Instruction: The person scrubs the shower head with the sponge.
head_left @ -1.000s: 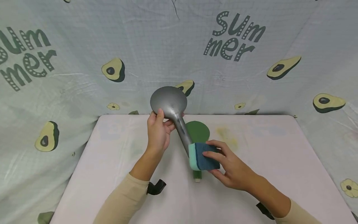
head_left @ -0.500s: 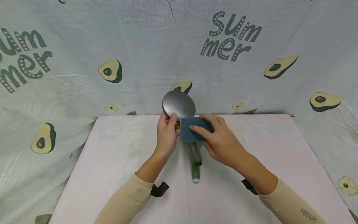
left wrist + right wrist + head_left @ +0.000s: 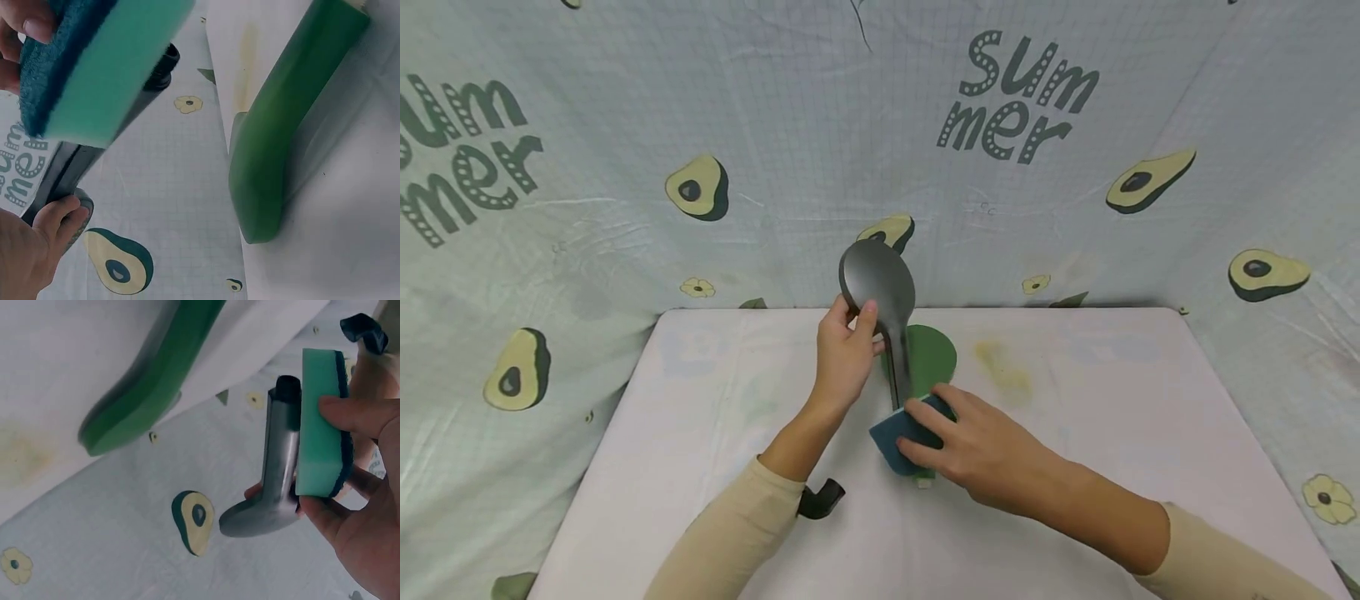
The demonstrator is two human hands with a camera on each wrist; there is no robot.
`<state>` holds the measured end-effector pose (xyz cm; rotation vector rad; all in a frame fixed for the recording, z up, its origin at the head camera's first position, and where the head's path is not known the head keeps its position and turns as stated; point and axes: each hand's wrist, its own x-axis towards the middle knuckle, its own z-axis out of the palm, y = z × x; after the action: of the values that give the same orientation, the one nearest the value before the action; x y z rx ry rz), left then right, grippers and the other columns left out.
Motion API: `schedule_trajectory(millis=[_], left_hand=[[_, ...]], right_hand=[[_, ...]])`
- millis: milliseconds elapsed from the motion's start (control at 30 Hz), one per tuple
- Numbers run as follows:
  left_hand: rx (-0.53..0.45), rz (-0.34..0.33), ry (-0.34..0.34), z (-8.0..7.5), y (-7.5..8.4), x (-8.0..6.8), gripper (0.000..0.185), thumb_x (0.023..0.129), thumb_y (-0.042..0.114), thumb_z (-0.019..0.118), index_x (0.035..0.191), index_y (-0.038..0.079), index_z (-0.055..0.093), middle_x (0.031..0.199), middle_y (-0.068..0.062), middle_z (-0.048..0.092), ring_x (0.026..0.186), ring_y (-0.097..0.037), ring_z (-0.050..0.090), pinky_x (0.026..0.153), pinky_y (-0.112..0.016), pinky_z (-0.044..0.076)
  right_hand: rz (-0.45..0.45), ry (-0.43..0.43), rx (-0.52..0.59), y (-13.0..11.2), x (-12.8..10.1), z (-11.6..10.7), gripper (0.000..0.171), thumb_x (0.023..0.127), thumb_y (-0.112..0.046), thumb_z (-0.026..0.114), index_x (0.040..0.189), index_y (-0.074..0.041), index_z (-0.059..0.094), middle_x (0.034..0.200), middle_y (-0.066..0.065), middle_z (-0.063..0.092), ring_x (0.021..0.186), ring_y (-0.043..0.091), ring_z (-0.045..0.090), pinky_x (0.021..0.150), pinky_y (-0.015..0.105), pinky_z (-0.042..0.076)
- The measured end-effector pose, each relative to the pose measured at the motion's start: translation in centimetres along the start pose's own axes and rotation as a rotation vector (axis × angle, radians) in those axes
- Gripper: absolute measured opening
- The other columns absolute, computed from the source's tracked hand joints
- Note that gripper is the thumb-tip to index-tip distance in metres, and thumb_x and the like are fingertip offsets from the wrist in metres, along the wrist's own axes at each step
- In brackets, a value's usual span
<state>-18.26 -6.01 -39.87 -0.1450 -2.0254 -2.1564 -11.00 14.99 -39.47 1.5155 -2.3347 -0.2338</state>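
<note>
Head view: grey metal shower head with round face and tube handle is being held up over the white table, above the green flat paddle-shaped board. Left hand is curling its fingers round the neck below the round face. Right hand is pinching the teal-and-dark-blue sponge against the handle's lower end. Risk: sponge is sitting right at the handle tip, so it could slide off; a one-handed neck grip could let the shower head twist.

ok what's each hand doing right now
Left hand: holds the grey shower head at its neck.
Right hand: grips the sponge against the handle.
</note>
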Motion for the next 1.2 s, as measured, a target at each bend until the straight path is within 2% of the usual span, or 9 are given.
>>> schedule_trajectory(millis=[100, 233, 400, 533, 667, 833, 967, 1067, 1200], left_hand=[[-0.014, 0.004, 0.008, -0.1, 0.1, 0.0, 0.036, 0.11, 0.013, 0.048, 0.143, -0.002, 0.05, 0.137, -0.023, 0.058, 0.116, -0.037, 0.069, 0.078, -0.032, 0.064], [-0.043, 0.003, -0.01, -0.3, 0.1, 0.0, 0.039, 0.111, 0.014, 0.047, 0.147, -0.001, 0.047, 0.138, -0.022, 0.056, 0.12, -0.039, 0.067, 0.078, -0.031, 0.063], [-0.168, -0.021, -0.01, -0.1, 0.0, -0.2, 0.038, 0.112, 0.014, 0.044, 0.145, -0.004, 0.046, 0.135, -0.027, 0.059, 0.116, -0.039, 0.069, 0.077, -0.035, 0.064], [-0.241, -0.02, 0.049, -0.3, -0.1, -0.1, 0.035, 0.112, 0.014, 0.043, 0.139, -0.006, 0.048, 0.127, -0.027, 0.062, 0.102, -0.028, 0.075, 0.077, -0.038, 0.064], [-0.275, -0.037, 0.119, -0.7, 0.2, 0.4, 0.033, 0.112, 0.015, 0.043, 0.139, -0.006, 0.047, 0.124, -0.024, 0.061, 0.095, -0.02, 0.074, 0.076, -0.037, 0.064], [-0.296, -0.078, 0.149, -0.6, 0.5, 0.6, 0.034, 0.113, 0.015, 0.041, 0.14, -0.005, 0.045, 0.127, -0.026, 0.06, 0.099, -0.025, 0.075, 0.077, -0.037, 0.064], [-0.276, -0.09, 0.156, -0.6, 0.5, 0.7, 0.034, 0.113, 0.015, 0.042, 0.139, -0.006, 0.048, 0.129, -0.027, 0.061, 0.103, -0.028, 0.074, 0.078, -0.036, 0.064], [-0.257, -0.084, 0.16, -0.8, 0.3, 0.8, 0.035, 0.113, 0.015, 0.042, 0.14, -0.007, 0.048, 0.131, -0.028, 0.061, 0.109, -0.032, 0.072, 0.078, -0.034, 0.064], [-0.247, -0.081, 0.167, -1.0, 0.2, 1.0, 0.035, 0.113, 0.015, 0.042, 0.139, -0.007, 0.047, 0.131, -0.028, 0.061, 0.109, -0.032, 0.072, 0.078, -0.032, 0.064]], right_hand=[[0.038, 0.027, 0.006, 0.2, -0.2, 0.0, 0.063, 0.075, -0.023, 0.093, 0.132, -0.028, 0.066, 0.138, 0.015, 0.056, 0.113, 0.039, 0.058, 0.091, 0.042, 0.06], [0.178, 0.118, 0.059, 1.5, 0.1, -0.1, 0.06, 0.081, -0.017, 0.088, 0.135, -0.028, 0.066, 0.138, 0.019, 0.056, 0.114, 0.04, 0.059, 0.091, 0.046, 0.06], [0.317, 0.224, 0.276, 2.1, -0.7, 0.6, 0.064, 0.085, -0.016, 0.085, 0.143, -0.022, 0.06, 0.147, 0.022, 0.048, 0.129, 0.041, 0.052, 0.098, 0.051, 0.057], [0.296, 0.266, 0.408, 1.1, -2.4, 2.1, 0.047, 0.1, -0.03, 0.07, 0.145, -0.023, 0.058, 0.149, 0.021, 0.045, 0.134, 0.037, 0.048, 0.097, 0.049, 0.058], [0.238, 0.295, 0.422, 0.7, -4.1, 3.6, 0.044, 0.107, -0.043, 0.044, 0.143, -0.025, 0.061, 0.148, 0.021, 0.046, 0.134, 0.035, 0.048, 0.094, 0.045, 0.06], [0.206, 0.321, 0.391, 1.0, -4.6, 3.5, 0.038, 0.107, -0.034, 0.045, 0.139, -0.027, 0.064, 0.147, 0.02, 0.047, 0.136, 0.036, 0.046, 0.098, 0.045, 0.058], [0.114, 0.329, 0.23, 0.4, -3.2, 3.0, 0.046, 0.094, -0.015, 0.073, 0.138, -0.028, 0.066, 0.144, 0.017, 0.054, 0.13, 0.039, 0.051, 0.1, 0.049, 0.056], [0.041, 0.303, 0.061, -0.5, -1.7, 3.0, 0.063, 0.079, -0.017, 0.091, 0.136, -0.028, 0.067, 0.143, 0.01, 0.056, 0.126, 0.037, 0.053, 0.102, 0.046, 0.054], [-0.012, 0.264, -0.067, -1.3, -0.3, 3.0, 0.059, 0.079, -0.029, 0.092, 0.132, -0.026, 0.067, 0.143, 0.006, 0.055, 0.126, 0.031, 0.054, 0.106, 0.041, 0.051]])
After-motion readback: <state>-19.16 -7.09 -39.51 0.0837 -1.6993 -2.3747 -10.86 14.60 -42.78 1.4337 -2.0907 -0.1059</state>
